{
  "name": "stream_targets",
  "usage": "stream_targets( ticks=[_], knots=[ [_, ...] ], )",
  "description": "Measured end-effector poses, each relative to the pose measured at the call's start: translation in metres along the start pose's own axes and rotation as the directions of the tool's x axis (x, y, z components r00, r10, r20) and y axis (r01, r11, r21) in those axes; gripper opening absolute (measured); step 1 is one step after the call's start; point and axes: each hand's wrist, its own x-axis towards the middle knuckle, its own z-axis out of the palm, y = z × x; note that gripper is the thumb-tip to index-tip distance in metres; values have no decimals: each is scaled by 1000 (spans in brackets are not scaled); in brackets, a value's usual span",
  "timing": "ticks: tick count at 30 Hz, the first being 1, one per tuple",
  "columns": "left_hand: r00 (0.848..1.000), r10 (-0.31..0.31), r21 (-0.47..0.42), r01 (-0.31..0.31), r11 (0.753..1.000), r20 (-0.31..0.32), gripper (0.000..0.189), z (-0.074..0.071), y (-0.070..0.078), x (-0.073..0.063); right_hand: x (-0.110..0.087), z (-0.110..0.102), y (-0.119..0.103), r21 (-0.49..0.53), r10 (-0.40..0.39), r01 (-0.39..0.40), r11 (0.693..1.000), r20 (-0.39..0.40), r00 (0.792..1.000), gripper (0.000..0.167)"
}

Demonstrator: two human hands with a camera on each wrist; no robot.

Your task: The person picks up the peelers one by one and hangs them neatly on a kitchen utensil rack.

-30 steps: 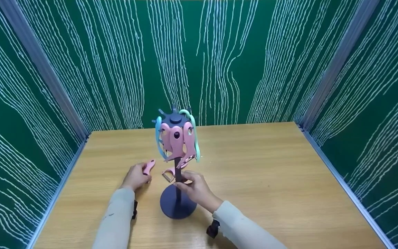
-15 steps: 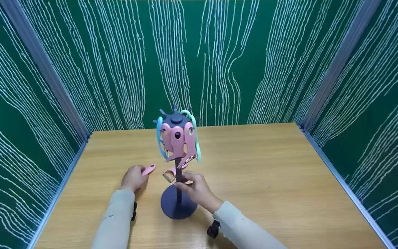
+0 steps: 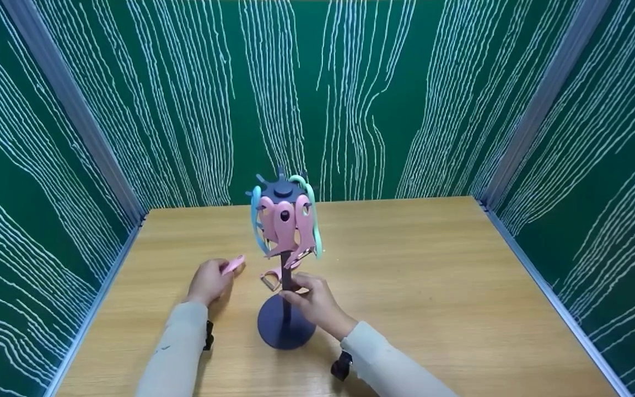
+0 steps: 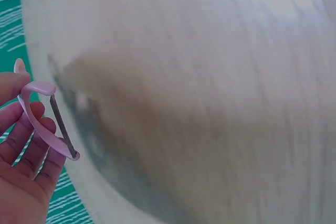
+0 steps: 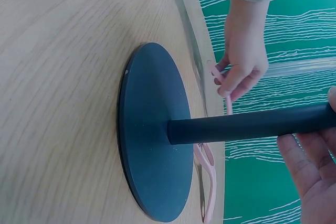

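My left hand (image 3: 207, 282) pinches a pink Y-shaped peeler (image 4: 44, 136) between thumb and fingers, its handle pointing away in the head view. The metal blade faces the table side in the left wrist view. My right hand (image 3: 320, 306) grips the post (image 5: 236, 127) of a dark round-based stand (image 3: 286, 328). Several pink peelers (image 3: 283, 231) hang from hooks at the stand's top, with a light blue handle (image 3: 254, 220) on the left and a mint green one (image 3: 316, 234) on the right. Behind the post another pink peeler (image 5: 211, 182) lies on the table, partly hidden.
The stand rises from a wooden table (image 3: 405, 275). Green walls (image 3: 317, 110) with white wavy lines enclose its back and sides, with grey metal posts (image 3: 69, 99) at the corners. Bare hooks (image 3: 261, 178) show at the stand's back left.
My left hand has shifted slightly left, and the peeler in it has turned, its handle tilting. My right hand stays on the post.
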Motion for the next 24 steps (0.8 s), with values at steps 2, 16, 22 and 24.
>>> stream_targets(
  ticks=[2,16,22,24],
  knots=[
    [1000,5,-42,-5,999,8,38,-3,5,-1,0,0,0,1,-2,2,1000,0,1000,12],
    [997,70,-203,-64,977,19,40,-22,35,-11,-2,-2,-1,-2,16,-16,1000,19,1000,16],
    [995,97,-232,-97,968,-12,38,-32,43,-16,-1,-2,-2,1,8,-8,1000,26,1000,14],
    [994,108,-241,-109,964,-18,38,-34,45,-18,-1,-2,-2,2,2,-2,1000,24,1000,13]
  ],
)
